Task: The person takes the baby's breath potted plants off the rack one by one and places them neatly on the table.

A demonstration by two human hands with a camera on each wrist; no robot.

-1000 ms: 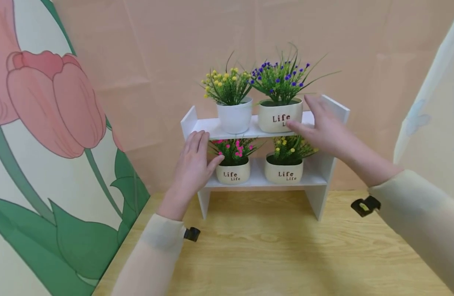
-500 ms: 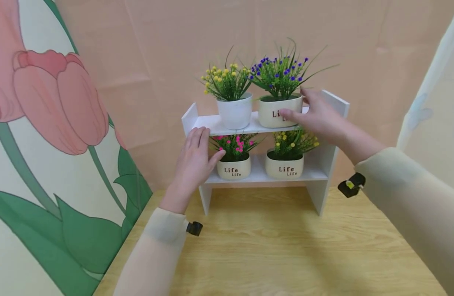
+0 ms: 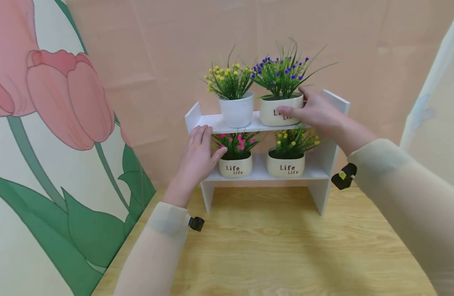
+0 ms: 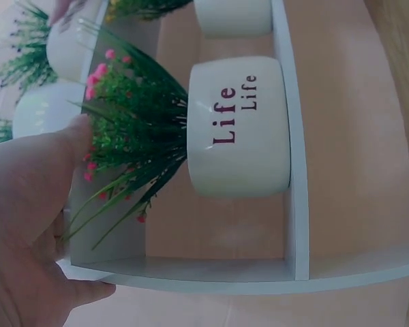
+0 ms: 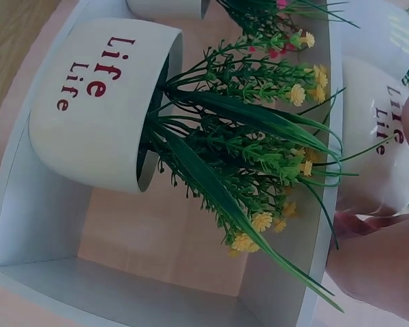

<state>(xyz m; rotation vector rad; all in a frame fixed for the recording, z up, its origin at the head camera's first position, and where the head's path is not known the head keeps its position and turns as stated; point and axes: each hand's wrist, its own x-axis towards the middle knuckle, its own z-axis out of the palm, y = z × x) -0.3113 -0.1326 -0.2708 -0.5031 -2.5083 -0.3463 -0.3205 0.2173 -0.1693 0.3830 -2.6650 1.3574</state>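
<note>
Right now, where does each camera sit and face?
Head: worn there, facing forward-down at white shelf; left hand, right hand, sleeves show.
Left wrist: worn there, facing pink-flowered pot; left hand shows.
Right wrist: worn there, facing lower yellow-flowered pot; right hand partly visible.
Head and left wrist share the pink-flowered pot.

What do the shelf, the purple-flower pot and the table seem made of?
Shelf: probably laminated or painted board; flat white panels with straight, squared edges.
Purple-flower pot: glazed ceramic or plastic, I cannot tell which; smooth, cream, slightly glossy.
Table: wood or wood-look laminate; pale, yellowish grain.
</note>
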